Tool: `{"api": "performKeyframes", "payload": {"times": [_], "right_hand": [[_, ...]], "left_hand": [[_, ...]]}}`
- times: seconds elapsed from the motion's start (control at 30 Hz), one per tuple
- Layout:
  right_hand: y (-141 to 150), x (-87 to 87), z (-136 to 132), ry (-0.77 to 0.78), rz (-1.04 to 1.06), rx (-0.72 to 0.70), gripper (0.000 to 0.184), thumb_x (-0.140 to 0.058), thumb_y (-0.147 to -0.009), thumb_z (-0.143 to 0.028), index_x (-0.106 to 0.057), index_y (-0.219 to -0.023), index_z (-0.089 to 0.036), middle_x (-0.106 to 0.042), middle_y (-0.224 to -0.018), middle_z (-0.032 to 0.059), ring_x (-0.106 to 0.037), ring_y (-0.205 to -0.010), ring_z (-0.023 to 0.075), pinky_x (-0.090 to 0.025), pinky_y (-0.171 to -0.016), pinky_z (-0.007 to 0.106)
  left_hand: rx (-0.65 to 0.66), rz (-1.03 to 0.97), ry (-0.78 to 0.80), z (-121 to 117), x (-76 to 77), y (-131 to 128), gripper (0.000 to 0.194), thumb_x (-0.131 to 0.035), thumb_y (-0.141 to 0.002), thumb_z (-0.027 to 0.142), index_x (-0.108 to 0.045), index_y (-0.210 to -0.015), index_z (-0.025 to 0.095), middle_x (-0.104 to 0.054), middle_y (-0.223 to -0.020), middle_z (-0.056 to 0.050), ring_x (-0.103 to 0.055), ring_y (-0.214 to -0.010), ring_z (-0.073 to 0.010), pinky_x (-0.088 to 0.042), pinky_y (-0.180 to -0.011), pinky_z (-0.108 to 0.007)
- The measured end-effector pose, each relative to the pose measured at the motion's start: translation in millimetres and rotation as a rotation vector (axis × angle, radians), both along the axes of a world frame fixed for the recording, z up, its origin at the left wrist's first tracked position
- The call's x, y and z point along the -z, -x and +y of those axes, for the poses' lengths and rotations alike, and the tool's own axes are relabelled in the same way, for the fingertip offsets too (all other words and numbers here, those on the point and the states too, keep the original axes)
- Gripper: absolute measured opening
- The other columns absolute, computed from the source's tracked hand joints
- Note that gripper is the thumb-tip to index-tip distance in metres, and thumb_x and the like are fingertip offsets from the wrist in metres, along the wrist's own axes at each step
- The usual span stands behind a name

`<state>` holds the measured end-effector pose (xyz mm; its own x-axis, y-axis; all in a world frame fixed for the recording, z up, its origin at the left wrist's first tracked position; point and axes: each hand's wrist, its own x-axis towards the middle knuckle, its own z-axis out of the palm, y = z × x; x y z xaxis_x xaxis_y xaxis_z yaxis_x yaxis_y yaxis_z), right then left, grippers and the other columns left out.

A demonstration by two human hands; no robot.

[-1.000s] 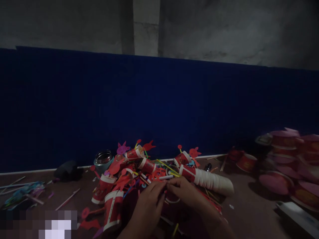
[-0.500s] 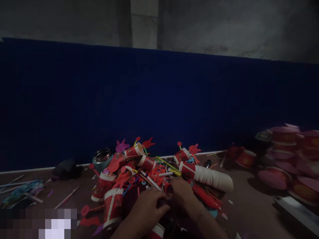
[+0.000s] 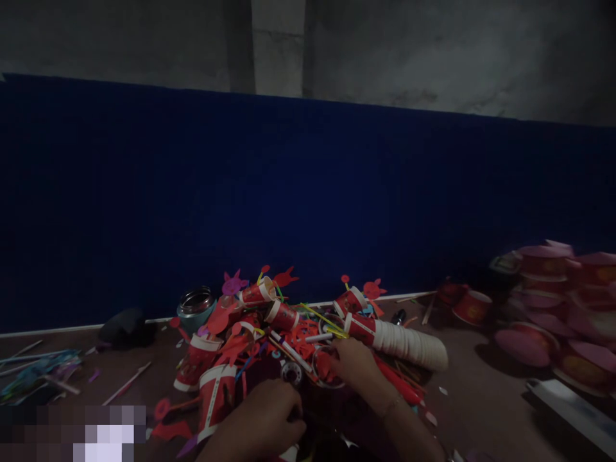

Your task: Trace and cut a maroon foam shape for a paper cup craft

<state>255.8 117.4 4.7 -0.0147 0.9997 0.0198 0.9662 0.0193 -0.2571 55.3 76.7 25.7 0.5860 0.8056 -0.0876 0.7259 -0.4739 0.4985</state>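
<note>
Right hand (image 3: 353, 364) is reaching into the cup pile (image 3: 269, 333) at the desk's (image 3: 481, 398) far edge, fingers closing on a small red cup (image 3: 326, 367). Left hand (image 3: 262, 414) is resting curled near the front edge, grip unclear. Stacked white cups (image 3: 409, 343) are lying just right of it.

Left hand (image 3: 262, 417), fingertips hidden.

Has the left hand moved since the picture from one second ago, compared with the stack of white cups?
Yes. The left hand has drawn back toward the person and lower in view, away from the stack of white cups and from the right hand.
</note>
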Motion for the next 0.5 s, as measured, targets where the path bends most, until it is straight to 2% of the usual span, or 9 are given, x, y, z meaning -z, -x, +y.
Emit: {"api": "performKeyframes", "payload": {"times": [0.1,0.17,0.23,0.27,0.37,0.43,0.5], "right_hand": [[-14,-2.9,6,-0.029,0.105,0.041,0.028,-0.048,-0.071,-0.013,-0.07,-0.085,-0.019,-0.072,-0.085,0.0093,-0.065,-0.084,0.0228,-0.043,-0.072,0.028],[-22,-5.9,9,-0.047,0.186,0.07,0.03,-0.047,-0.068,-0.011,-0.071,-0.085,-0.018,-0.072,-0.084,0.0094,-0.064,-0.085,0.0233,-0.043,-0.072,0.029],[-27,-9.5,11,-0.044,0.293,0.074,0.032,-0.046,-0.068,-0.011,-0.07,-0.087,-0.016,-0.072,-0.081,0.0085,-0.064,-0.081,0.0222,-0.044,-0.068,0.028],[-27,-11.4,11,-0.032,0.357,0.062,0.032,-0.045,-0.068,-0.011,-0.07,-0.088,-0.016,-0.072,-0.078,0.0074,-0.065,-0.076,0.0207,-0.045,-0.064,0.027],[-21,-17.1,7,0.029,0.54,0.0,0.034,-0.042,-0.072,-0.017,-0.068,-0.095,-0.013,-0.07,-0.068,0.0037,-0.062,-0.057,0.015,-0.045,-0.051,0.022],[-14,-20.4,3,0.087,0.751,-0.047,0.034,-0.046,-0.073,-0.022,-0.067,-0.097,-0.012,-0.069,-0.066,0.0027,-0.059,-0.051,0.012,-0.044,-0.048,0.021],[-6,-22.8,-2,0.146,1.01,-0.091,0.032,-0.053,-0.069,-0.025,-0.067,-0.095,-0.012,-0.068,-0.065,0.0017,-0.057,-0.049,0.0098,-0.043,-0.048,0.02]], "left_hand": [[-0.035,-0.145,-0.045,4,-1.6,-2,0.021,-0.052,-0.07,0.023,-0.07,-0.08,0.024,-0.071,-0.08,-0.005,-0.062,-0.077,-0.0242,-0.041,-0.067,-0.03],[-0.071,-0.281,-0.049,8,0.6,-5,0.021,-0.049,-0.075,0.025,-0.068,-0.084,0.024,-0.07,-0.086,-0.004,-0.061,-0.082,-0.022,-0.041,-0.073,-0.03],[-0.15,-0.456,0.012,14,5.4,-11,0.021,-0.044,-0.08,0.029,-0.064,-0.085,0.023,-0.067,-0.083,-0.003,-0.061,-0.078,-0.0187,-0.042,-0.069,-0.028],[-0.212,-0.555,0.087,17,8.5,-14,0.023,-0.042,-0.082,0.033,-0.062,-0.085,0.022,-0.066,-0.078,-0.002,-0.061,-0.07,-0.0171,-0.043,-0.062,-0.026],[-0.452,-0.911,0.486,26,16.5,-22,0.032,-0.039,-0.083,0.046,-0.055,-0.087,0.019,-0.06,-0.066,0.0,-0.055,-0.049,-0.0129,-0.036,-0.042,-0.022],[-0.595,-1.136,0.705,29,18.4,-26,0.036,-0.04,-0.082,0.048,-0.054,-0.09,0.016,-0.059,-0.064,0.0,-0.054,-0.046,-0.0115,-0.035,-0.04,-0.021],[-0.684,-1.27,0.818,28,17.5,-29,0.037,-0.046,-0.079,0.049,-0.055,-0.091,0.015,-0.059,-0.064,0.0,-0.055,-0.049,-0.0112,-0.038,-0.042,-0.021]]}}
